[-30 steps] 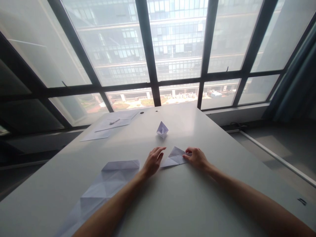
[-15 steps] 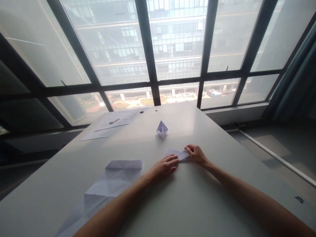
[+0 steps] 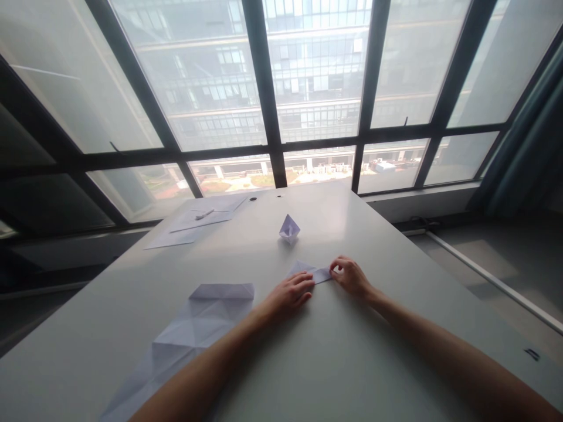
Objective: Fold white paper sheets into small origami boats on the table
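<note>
A small folded white paper [image 3: 322, 275] lies on the white table [image 3: 352, 346] between the two hands. My left hand [image 3: 291, 291] rests flat on its left part, fingers stretched out and pointing right. At the paper's right end, the thumb and forefinger of my right hand [image 3: 350, 275] are pinched on its tip. Beyond them stands a folded paper boat [image 3: 290, 229] with a pointed peak. A large creased sheet [image 3: 202, 322] lies left of my left forearm, which covers part of it.
Flat sheets [image 3: 185, 223] with a small white pen-like object [image 3: 204, 214] on them lie at the table's far left. Two round holes are near the far edge. Windows stand behind the table; a curtain [image 3: 519, 140] hangs at right.
The small folded paper and my left hand have shifted slightly left. My right hand's fingers have moved to the paper's right tip, and less of the paper shows between the hands.
</note>
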`<act>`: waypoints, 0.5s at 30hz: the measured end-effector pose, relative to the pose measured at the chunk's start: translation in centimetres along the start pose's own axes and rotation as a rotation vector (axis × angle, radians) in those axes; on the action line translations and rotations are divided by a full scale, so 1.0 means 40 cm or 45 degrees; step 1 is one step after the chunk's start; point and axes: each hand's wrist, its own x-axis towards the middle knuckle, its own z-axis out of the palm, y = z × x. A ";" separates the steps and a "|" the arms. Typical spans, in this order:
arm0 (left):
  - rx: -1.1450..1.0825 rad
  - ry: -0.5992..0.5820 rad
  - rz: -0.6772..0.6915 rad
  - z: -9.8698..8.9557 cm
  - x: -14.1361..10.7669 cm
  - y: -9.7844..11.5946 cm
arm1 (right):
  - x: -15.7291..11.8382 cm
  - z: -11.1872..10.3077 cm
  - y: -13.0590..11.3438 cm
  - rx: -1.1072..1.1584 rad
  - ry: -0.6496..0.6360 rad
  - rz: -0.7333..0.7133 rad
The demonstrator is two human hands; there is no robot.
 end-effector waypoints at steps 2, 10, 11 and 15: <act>-0.009 0.003 -0.006 -0.001 0.000 0.003 | -0.001 0.001 -0.001 -0.034 -0.001 -0.015; -0.028 -0.012 -0.025 -0.009 0.004 0.013 | -0.005 -0.001 -0.019 -0.033 0.059 -0.101; -0.033 -0.007 -0.023 -0.009 0.005 0.014 | -0.006 -0.002 -0.023 -0.013 0.066 -0.148; -0.044 0.004 -0.009 -0.008 0.006 0.014 | -0.007 -0.004 -0.030 0.032 0.046 -0.239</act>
